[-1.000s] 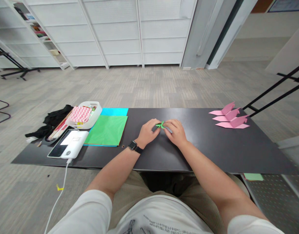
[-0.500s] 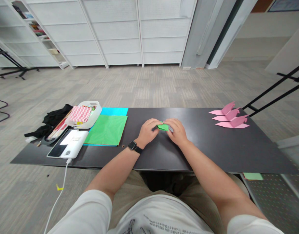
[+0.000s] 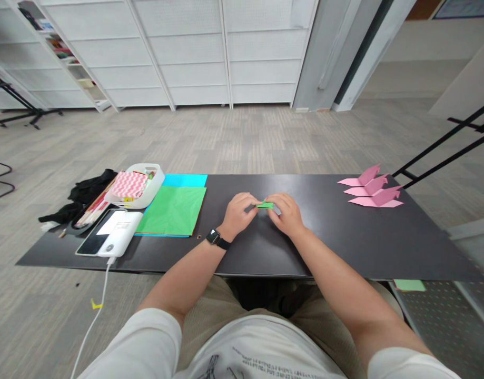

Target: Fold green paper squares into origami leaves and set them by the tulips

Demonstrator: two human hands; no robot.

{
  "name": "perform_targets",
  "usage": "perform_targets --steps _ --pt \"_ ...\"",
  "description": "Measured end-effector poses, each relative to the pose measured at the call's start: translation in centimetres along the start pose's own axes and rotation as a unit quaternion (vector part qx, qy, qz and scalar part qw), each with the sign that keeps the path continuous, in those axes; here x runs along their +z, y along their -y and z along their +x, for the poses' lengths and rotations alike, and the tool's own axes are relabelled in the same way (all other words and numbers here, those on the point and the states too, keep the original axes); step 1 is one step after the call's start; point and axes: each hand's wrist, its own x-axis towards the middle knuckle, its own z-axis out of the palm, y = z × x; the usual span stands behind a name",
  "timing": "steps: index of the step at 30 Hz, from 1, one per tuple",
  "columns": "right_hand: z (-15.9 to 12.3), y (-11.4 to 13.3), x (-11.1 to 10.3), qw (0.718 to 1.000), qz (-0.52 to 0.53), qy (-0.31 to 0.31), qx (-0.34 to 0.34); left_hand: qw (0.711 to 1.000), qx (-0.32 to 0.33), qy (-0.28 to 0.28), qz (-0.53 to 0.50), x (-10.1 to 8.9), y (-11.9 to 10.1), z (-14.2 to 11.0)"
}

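Note:
Between my two hands, over the middle of the dark table (image 3: 324, 237), is a small piece of folded green paper (image 3: 265, 205), seen as a narrow strip. My left hand (image 3: 239, 213), with a black watch on its wrist, pinches the paper's left end between thumb and fingers. The other end is gripped by my right hand (image 3: 286, 213), its fingers curled over the top and its thumb below. The fingers cover both ends, so the paper's full shape is hidden.
Three pink folded paper birds (image 3: 376, 197) stand at the right. On the left lie green paper sheets (image 3: 173, 210) over blue ones, a white basket (image 3: 157, 181), a phone (image 3: 89, 242) and a corded white power bank (image 3: 121, 234). Black cloth (image 3: 91, 187) lies at the far left.
The green paper shows a thinner strip now, its broad face no longer as visible between my fingers. Both hands stay in nearly the same place.

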Motion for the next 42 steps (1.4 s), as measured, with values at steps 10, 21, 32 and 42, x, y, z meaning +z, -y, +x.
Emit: perform_targets --steps 10,21,32,42 --pt "0.0 0.1 -0.3 1.0 -0.005 -0.008 0.005 1.0 -0.016 0.005 0.007 0.0 -0.9 0.2" --pt "0.2 0.5 -1.1 0.996 0.043 0.01 0.073 0.996 -0.082 0.019 -0.041 -0.3 -1.8 0.1" --pt "-0.2 -1.0 -0.7 0.989 0.054 0.059 0.122 0.972 -0.205 0.054 -0.096 0.3 -1.5 -0.3" --pt "-0.9 -2.1 -0.2 0.975 -0.058 0.157 0.144 0.972 -0.159 0.166 0.058 1.5 0.0 -0.9"
